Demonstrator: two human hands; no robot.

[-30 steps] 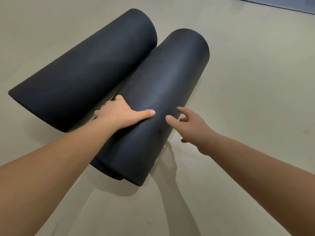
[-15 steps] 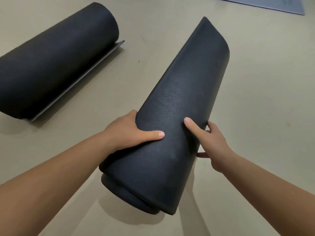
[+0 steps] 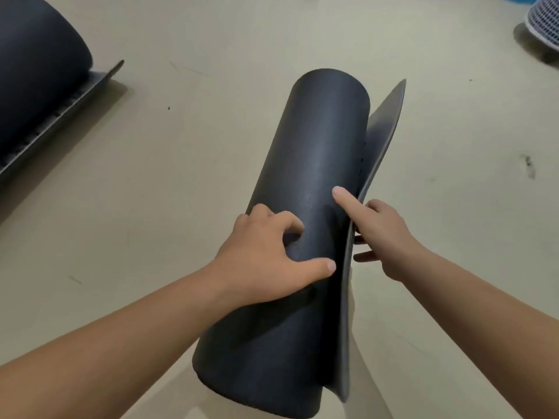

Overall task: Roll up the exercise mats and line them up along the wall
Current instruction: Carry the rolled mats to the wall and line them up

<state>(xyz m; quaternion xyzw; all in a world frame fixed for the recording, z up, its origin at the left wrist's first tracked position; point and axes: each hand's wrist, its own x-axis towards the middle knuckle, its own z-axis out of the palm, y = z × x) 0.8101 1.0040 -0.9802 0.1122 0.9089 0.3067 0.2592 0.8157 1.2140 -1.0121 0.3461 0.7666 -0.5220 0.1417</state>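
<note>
A rolled black exercise mat [image 3: 314, 158] is held above the beige floor in the middle of the view, long axis running away from me. Its loose outer flap [image 3: 382, 131] peels off along the right side. My left hand [image 3: 266, 255] grips the roll from the left, thumb and fingers pressed on its top. My right hand [image 3: 378, 228] holds the flap's edge, thumb on the roll and fingers behind the flap. A second rolled black mat [image 3: 36, 74] lies on the floor at the upper left, its free edge flat on the floor.
A white mesh basket [image 3: 544, 19] stands on the floor at the top right corner. The beige floor [image 3: 187, 164] stretches between the two mats and off to the right, with a few small dark marks.
The held mat has been lifted and carried right, away from the other roll. Its outer flap has sprung loose on the right, and my right hand has shifted onto that flap.
</note>
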